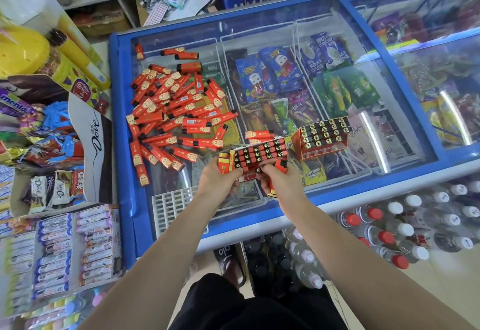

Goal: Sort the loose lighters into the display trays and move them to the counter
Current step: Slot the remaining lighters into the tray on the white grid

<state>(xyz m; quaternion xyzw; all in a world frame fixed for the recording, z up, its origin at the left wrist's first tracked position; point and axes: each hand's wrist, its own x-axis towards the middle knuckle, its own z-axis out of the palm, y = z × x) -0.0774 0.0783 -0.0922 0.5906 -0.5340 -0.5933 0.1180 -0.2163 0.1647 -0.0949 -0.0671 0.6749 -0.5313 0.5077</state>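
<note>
Several loose red lighters (171, 106) lie in a heap on the glass lid of a blue chest freezer (259, 215). In front of the heap stands a red display tray (259, 153) filled with upright lighters, black tops showing. My left hand (217, 180) grips the tray's left end, where one lighter sticks out. My right hand (279, 180) holds a red lighter at the tray's front right edge. A second full display tray (323, 136) stands on the glass just to the right. One lighter (259, 135) lies behind the held tray.
Ice cream packs show under the glass. A Dove chocolate display (91, 142) and candy boxes (65, 249) crowd the left. Water bottles (402, 228) stand on the floor at the right. A white grid tray (171, 205) lies inside the freezer at the front.
</note>
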